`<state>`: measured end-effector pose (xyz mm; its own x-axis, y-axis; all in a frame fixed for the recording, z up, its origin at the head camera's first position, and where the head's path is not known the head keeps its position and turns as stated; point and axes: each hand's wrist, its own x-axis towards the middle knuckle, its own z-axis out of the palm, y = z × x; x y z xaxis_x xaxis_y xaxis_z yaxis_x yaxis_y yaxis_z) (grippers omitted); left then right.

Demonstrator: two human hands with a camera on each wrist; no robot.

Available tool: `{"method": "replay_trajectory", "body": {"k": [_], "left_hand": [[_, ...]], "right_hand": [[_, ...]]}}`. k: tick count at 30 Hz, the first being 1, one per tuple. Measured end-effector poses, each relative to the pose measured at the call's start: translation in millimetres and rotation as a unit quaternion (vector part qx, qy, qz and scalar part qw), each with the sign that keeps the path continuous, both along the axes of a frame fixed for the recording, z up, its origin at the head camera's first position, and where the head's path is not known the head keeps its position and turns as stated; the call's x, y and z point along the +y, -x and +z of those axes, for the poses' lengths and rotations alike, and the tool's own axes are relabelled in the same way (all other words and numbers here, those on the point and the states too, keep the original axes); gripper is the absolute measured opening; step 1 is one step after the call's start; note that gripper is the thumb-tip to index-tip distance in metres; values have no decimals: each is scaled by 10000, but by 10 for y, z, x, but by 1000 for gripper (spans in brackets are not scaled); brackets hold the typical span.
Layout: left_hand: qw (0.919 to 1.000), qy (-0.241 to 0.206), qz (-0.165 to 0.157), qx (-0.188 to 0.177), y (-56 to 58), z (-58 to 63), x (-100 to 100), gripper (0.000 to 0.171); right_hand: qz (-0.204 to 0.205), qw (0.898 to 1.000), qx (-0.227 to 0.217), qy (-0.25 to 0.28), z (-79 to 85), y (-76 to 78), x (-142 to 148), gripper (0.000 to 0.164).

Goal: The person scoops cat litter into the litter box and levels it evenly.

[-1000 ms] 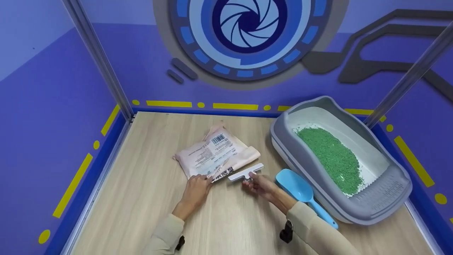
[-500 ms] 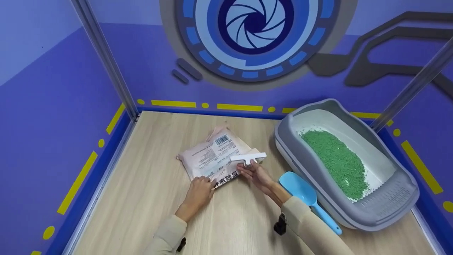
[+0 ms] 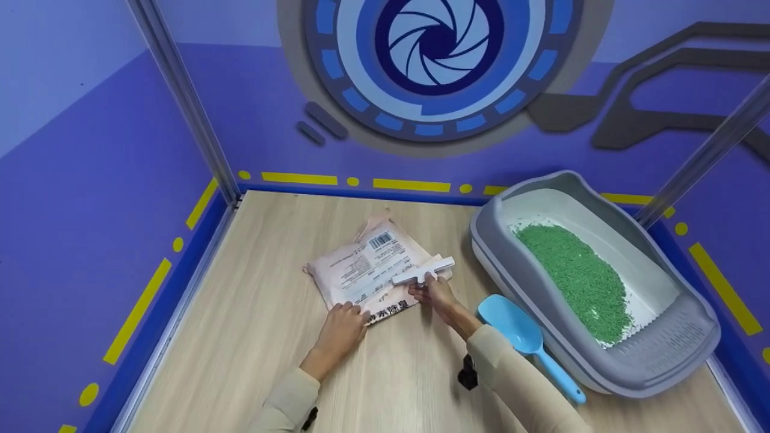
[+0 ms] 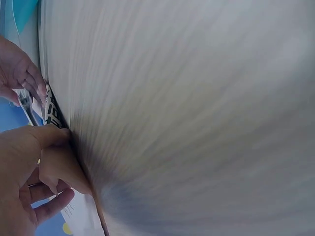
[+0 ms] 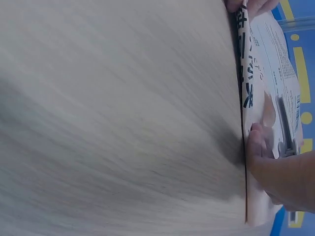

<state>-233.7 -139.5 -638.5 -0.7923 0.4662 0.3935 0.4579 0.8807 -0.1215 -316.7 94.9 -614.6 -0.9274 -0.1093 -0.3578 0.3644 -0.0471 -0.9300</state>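
Observation:
A pale pink printed bag [image 3: 355,264] lies flat on the table with its near edge folded over. My left hand [image 3: 343,328] pinches the left end of that edge between thumb and fingers, as the left wrist view shows of the bag edge [image 4: 53,115]. Over the right part of the fold, my right hand [image 3: 442,299] holds a long white bag clip [image 3: 415,275] by its middle. In the right wrist view the clip [image 5: 284,118] sits above the bag's printed face, while fingertips [image 5: 256,129] touch the folded edge. Whether the clip's jaws are apart is unclear.
To the right stands a grey-and-white litter box [image 3: 656,355] holding green litter pellets [image 3: 571,276]. A blue scoop [image 3: 511,325] lies against its near left side, close to my right forearm. Purple walls [image 3: 240,108] enclose the wooden table [image 3: 271,240] at the back and sides.
My right hand has carried the clip from in front of the bag to above its folded edge. The left hand stays on the edge. The head view has shifted slightly.

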Motion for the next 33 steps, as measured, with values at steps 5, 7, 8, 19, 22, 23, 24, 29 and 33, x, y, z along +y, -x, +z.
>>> {"method": "replay_trajectory", "body": {"k": [5, 7, 8, 19, 22, 23, 24, 29, 33], "left_hand": [[10000, -84, -48, -9, -29, 10, -2, 9], [9999, -111, -58, -21, -37, 12, 5, 10], [9999, -105, -62, -30, -40, 13, 9, 10], [9997, 183, 117, -70, -55, 12, 14, 12], [9997, -3, 124, -232, -53, 11, 18, 14], [9994, -94, 122, -294, -48, 13, 20, 14], [9991, -204, 123, -357, -41, 15, 22, 15], [9955, -634, 215, -676, -13, 64, 35, 17], [9934, -704, 312, -854, -20, 96, 44, 18]], "right_hand": [[-264, 9996, -13, -84, 9, 60, 76, 36], [-411, 9991, 29, -51, 12, 84, 111, 36], [-496, 9987, 71, -19, 14, 97, 125, 35], [-277, 9988, 124, 394, 102, 81, 188, 27], [320, 9967, -374, 646, 179, -63, 301, 25], [546, 9943, -558, 730, 207, -122, 348, 26], [740, 9913, -760, 784, 232, -183, 394, 27], [1085, 9760, -1641, 939, 297, -452, 560, 28], [1074, 9734, -1768, 988, 238, -541, 575, 27]]}}
